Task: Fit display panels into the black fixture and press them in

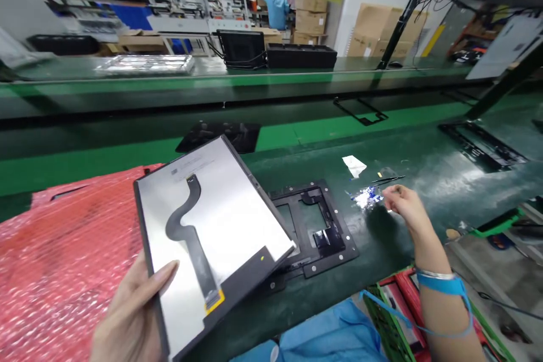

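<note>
My left hand grips the lower left edge of a tablet display panel, thumb on its silvery back. A dark ribbon cable curves down that back to a yellow-edged connector. The panel is tilted, partly covering a black frame fixture with cut-outs on the bench. At the right, my right hand has its fingertips pinched together beside a small heap of shiny clear and blue film pieces; whatever is between them is too small to make out. Black tweezers lie just behind the heap.
Red bubble wrap covers the bench at left. A white scrap and black frames lie farther back. A dark panel rests behind the display. Below right stands a green crate with red-wrapped items. A blue wrist cord trails from my right wrist.
</note>
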`<state>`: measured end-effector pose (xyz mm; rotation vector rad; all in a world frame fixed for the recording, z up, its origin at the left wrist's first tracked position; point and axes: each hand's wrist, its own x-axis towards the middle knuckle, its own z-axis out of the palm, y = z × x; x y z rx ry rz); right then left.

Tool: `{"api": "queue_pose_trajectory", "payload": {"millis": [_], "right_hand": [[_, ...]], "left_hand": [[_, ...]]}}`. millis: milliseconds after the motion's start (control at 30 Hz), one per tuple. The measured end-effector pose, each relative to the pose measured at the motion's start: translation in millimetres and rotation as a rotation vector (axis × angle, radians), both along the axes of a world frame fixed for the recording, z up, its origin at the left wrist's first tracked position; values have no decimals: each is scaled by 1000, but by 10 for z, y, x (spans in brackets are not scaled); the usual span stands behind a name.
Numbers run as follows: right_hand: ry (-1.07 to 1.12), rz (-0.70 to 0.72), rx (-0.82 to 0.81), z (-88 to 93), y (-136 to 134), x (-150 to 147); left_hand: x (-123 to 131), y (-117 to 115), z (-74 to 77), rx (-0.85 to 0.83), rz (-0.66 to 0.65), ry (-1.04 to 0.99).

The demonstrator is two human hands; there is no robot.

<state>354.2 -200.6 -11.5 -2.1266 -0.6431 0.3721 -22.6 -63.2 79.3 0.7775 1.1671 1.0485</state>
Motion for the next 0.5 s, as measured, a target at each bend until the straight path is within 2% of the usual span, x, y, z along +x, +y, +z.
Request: {"api": "queue_pose_trajectory", "payload": {"millis": [67, 133, 233, 300, 500], "right_hand": [[-75, -59, -137, -102, -9, 112], [-176, -102, -233, -160, -30, 96], [-323, -89, -287, -165, -88, 0], [-395, 11, -289, -142, -103, -23], [-480, 492, -320, -46, 65, 166]], "left_hand": [[33, 10, -34, -12, -28, -44], [52, 34, -103, -26, -69, -75], [50, 75, -218, -69, -139, -99], [39, 86, -265, -93, -162, -117], [10, 59, -284, -103, -195, -165]]}}
